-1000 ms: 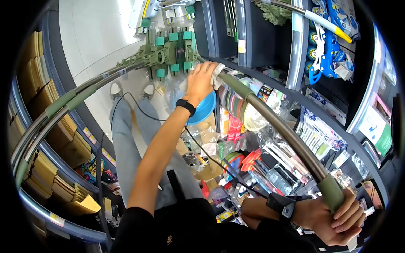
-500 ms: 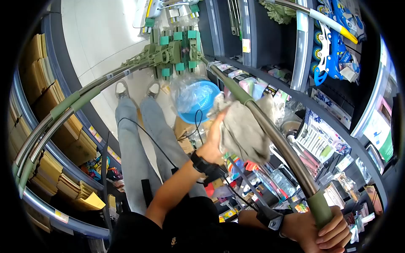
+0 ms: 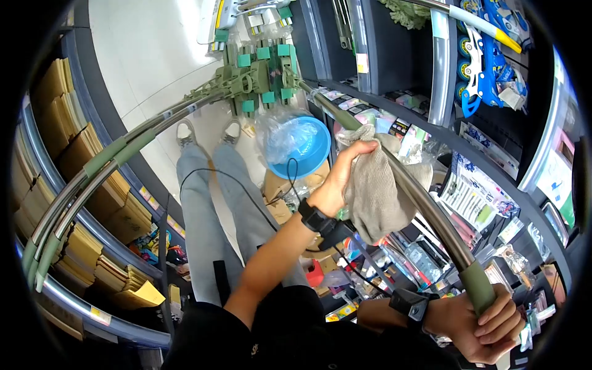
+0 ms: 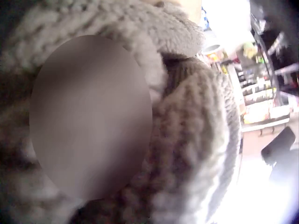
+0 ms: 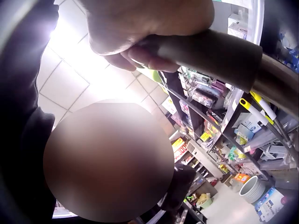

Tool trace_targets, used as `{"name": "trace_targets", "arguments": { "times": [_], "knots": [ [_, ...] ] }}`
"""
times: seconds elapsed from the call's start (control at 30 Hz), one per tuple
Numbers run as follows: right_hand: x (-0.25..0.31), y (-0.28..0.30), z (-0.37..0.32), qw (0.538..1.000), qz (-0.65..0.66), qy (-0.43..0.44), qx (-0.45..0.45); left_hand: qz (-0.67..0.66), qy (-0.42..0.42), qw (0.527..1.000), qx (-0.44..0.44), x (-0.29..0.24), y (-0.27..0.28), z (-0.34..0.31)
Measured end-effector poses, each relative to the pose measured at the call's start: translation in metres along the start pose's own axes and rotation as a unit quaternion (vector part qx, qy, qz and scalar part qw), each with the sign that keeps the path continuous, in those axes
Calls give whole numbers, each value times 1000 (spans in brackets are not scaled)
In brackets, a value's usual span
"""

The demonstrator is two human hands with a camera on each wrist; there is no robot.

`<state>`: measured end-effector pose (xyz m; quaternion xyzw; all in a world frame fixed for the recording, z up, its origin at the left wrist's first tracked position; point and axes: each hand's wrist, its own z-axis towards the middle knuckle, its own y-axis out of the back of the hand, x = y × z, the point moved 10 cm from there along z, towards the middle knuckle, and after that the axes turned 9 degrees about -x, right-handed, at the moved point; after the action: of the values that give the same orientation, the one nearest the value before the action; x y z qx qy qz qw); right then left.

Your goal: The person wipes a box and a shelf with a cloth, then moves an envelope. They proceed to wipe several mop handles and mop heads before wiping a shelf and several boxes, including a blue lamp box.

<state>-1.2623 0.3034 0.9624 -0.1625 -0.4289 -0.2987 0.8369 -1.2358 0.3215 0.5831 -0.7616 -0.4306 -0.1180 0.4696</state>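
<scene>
The person's left hand point(image 3: 333, 190) held a grey-brown cloth point(image 3: 377, 203), with its thumb flat along the near side; the other fingers were hidden by the cloth. The right hand point(image 3: 484, 327) was curled tight around the green end point(image 3: 478, 288) of a long, shiny metal pole point(image 3: 438, 225). The cloth was at the pole, just past the left fingers. It covered a short bit of the pole and showed on both sides of it, and its bigger part drooped from there back toward the person. The pole ran in a long slant, from the right hand forward and to the left, past the cloth. Its far end met a bunch of green joints point(image 3: 261, 79), out ahead of the left hand. From those joints, more metal poles point(image 3: 126, 161) curved back toward the person, well to the left of both hands. A blue bowl point(image 3: 314, 148) sat low down, ahead and a little left of the left hand, with a clear plastic bag point(image 3: 277, 139) in it. Far ahead of the right hand, blue skates point(image 3: 487, 68) hung by a dark shelf point(image 3: 401, 58).
</scene>
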Motion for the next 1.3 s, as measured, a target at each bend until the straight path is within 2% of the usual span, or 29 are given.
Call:
{"name": "trace_targets", "arguments": {
  "times": [0.07,0.13,0.2,0.23,0.3,0.33,0.37,0.4,0.47,0.53,0.6,0.67,0.73,0.77,0.8,0.83,0.87,0.9,0.93,0.97,1.0,1.03,1.07,1.1,1.13,1.17,1.2,1.23,1.3],
  "knots": [
    [2,0,-3,1000,-11,2,-9,119,19,993,0,-6,12,-1],
    [2,-3,-6,1000,-21,5,-18,151,13,989,2,-19,20,-4],
    [2,-13,-16,1000,24,2,-1,229,36,970,-74,-37,39,-23],
    [4,-13,-19,1000,21,15,-14,237,37,968,-78,-52,45,-30],
    [7,-12,-21,999,-3,19,-29,275,-63,950,-134,-104,60,-43],
    [7,-11,-21,999,-24,23,-35,280,-67,948,-135,-117,59,-48],
    [2,-12,-21,999,50,-8,-9,360,-201,908,-74,-149,28,-59],
    [0,-12,-23,998,55,-6,-13,429,-327,842,-10,-170,-6,-75],
    [3,-32,-31,993,99,-1,62,545,-416,711,155,-141,-65,-92],
    [4,-36,-31,993,107,-4,58,705,-513,396,288,-74,-109,-101],
    [-1,-23,-25,995,95,-18,19,756,-455,348,317,-56,-108,-86],
    [-2,-12,-20,996,85,-13,17,760,-436,356,325,-61,-100,-69],
    [5,14,-17,986,-78,76,-127,764,-416,361,335,-65,-85,-50],
    [-4,10,-5,999,-14,8,-42,736,-451,383,330,-68,-84,-50],
    [3,23,6,999,-14,8,-41,707,-484,401,325,-68,-85,-51],
    [-5,29,15,999,-1,-33,-19,669,-523,428,310,-70,-75,-38],
    [-13,37,24,997,20,-69,3,665,-524,433,308,-68,-65,-23],
    [-5,64,26,993,80,-14,-83,661,-554,411,296,-64,-60,-19],
    [-17,53,36,999,27,-15,-33,649,-591,390,280,-70,-51,-2],
    [-21,60,40,999,24,-20,-26,611,-627,414,249,-79,-34,16],
    [18,94,46,980,-116,111,-118,611,-627,414,249,-85,-26,23],
    [30,114,46,920,-249,234,-193,631,-639,401,180,-104,-10,49],
    [20,113,41,915,-253,242,-200,653,-640,385,123,-115,2,69],
    [14,103,43,938,-213,215,-172,648,-649,381,117,-114,6,69],
    [1,99,38,960,-171,180,-126,647,-669,355,90,-136,27,98],
    [-11,97,38,965,-164,168,-113,636,-678,365,53,-156,46,118],
    [-15,93,35,971,-148,158,-103,643,-671,366,52,-158,49,122],
    [-23,95,32,973,-144,151,-94,717,-571,387,-101,-206,91,168],
    [-33,92,27,978,-128,142,-88,704,-558,416,-138,-228,116,190]
  ]
}}
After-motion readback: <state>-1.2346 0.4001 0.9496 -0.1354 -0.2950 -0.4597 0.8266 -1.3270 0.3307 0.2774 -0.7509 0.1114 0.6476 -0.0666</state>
